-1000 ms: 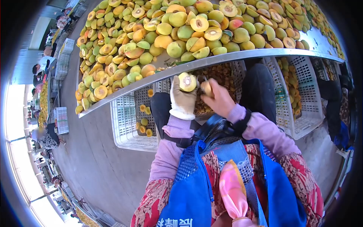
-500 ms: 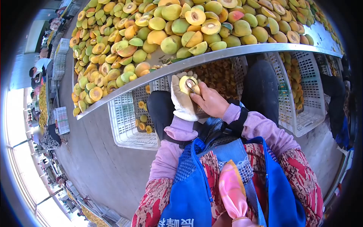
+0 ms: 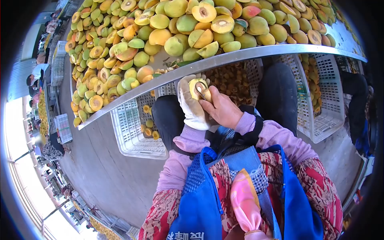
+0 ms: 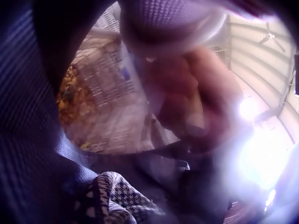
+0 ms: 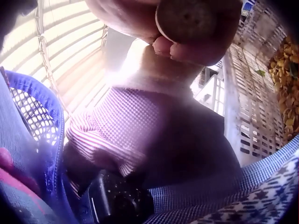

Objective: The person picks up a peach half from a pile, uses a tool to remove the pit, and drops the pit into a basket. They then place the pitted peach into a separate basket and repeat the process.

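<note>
My left hand [image 3: 191, 107], in a pale work glove, holds a halved yellow peach [image 3: 194, 85] with its cut face and pit upward. My bare right hand [image 3: 227, 111] grips a pitting tool whose curved metal loop [image 3: 204, 93] lies against the cut face, around the pit. In the right wrist view the round butt of the tool's handle [image 5: 186, 19] shows inside the curled fingers. The left wrist view shows the same handle [image 4: 195, 119] poking out below the right hand. Both hands are close together, just below the metal table edge.
A metal-edged table [image 3: 236, 54] bears a big heap of whole and halved peaches [image 3: 176, 45]. Beneath it stand a white crate [image 3: 132, 138] with some halves, a crate of dark pieces [image 3: 232, 82] between the knees, and another crate [image 3: 330, 104] at right. People work far left.
The right hand has moved left from beside the peach half, bringing the tool's loop onto its cut face. The head view has shifted slightly. The left hand keeps its hold.
</note>
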Demonstrator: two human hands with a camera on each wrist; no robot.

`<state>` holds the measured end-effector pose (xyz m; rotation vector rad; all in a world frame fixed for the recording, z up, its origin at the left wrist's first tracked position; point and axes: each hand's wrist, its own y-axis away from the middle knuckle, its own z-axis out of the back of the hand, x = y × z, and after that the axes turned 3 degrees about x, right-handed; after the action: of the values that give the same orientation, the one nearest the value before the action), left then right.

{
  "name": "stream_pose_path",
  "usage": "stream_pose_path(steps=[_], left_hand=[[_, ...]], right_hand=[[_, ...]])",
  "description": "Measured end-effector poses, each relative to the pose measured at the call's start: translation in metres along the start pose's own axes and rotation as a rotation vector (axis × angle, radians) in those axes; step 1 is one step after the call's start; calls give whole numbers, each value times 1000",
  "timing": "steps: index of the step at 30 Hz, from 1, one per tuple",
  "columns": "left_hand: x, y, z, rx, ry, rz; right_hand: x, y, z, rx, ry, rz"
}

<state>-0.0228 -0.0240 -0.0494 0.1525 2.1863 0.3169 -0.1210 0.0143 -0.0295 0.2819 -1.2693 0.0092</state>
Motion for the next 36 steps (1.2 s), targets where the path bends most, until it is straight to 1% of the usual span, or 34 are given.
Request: stream_pose_path(steps=[1,3,5,6,7,9,11,12,13,14,15,16,17,18,20,21,22,24,25,26,28,29,30,32,33,34,36], left_hand=[[0,-1,0,-2,-1,1],[-1,1,-1,-2,-209,-130],[-1,0,2,7,-208,-104],[-1,-1,5,15,-202,-86],[1,-3,8,-18,-89,-37],[2,-1,8,-16,-130,-61],[4,0,9,-15,-171,-86],[7,-1,13,13,-218,-179],[6,1,14,38,-263,-275],[3,3,13,43,-267,-282],[-3,6,7,53,-219,-193],[-7,8,5,61,-169,-99],[-6,4,13,100,-6,72],[-6,6,13,103,-6,76],[-5,9,11,66,-128,19],[-6,9,12,134,-344,-126],[-4,10,13,134,-345,-121],[-4,8,14,100,-536,-333],[-5,6,14,128,-543,-350],[-8,6,15,134,-545,-345],[-18,9,2,93,-112,17],[-12,7,9,94,-45,31],[-10,10,11,85,-42,33],[-14,10,12,120,-131,6],[-17,14,4,95,-120,-9],[-14,10,6,98,-118,-16],[-9,6,11,53,-139,-26]], right_hand=[[-2,-2,1,31,-2,4],[-4,-5,5,63,-8,4],[-3,-5,10,177,6,-41],[-9,-6,9,174,4,-40],[-17,-7,7,192,39,-33],[-22,-6,6,203,70,-23],[-17,-3,8,247,-63,-41],[-12,0,11,245,-69,-41],[-4,2,16,308,-99,-115],[5,3,21,364,-129,-184],[11,5,25,411,-182,-291],[10,6,24,405,-183,-289],[6,7,23,405,-186,-291],[2,8,21,407,-188,-294],[-3,7,18,411,-217,-290],[-3,8,17,421,-246,-282],[0,9,17,420,-249,-287],[9,10,21,418,-235,-290],[11,9,23,409,-158,-292],[1,6,18,404,-163,-295],[-5,0,10,107,293,179],[-9,0,11,206,318,13],[-11,3,9,215,319,9],[-16,3,5,197,106,103],[-18,4,2,157,96,117],[-19,0,2,156,100,124],[-20,-3,1,164,186,57]])
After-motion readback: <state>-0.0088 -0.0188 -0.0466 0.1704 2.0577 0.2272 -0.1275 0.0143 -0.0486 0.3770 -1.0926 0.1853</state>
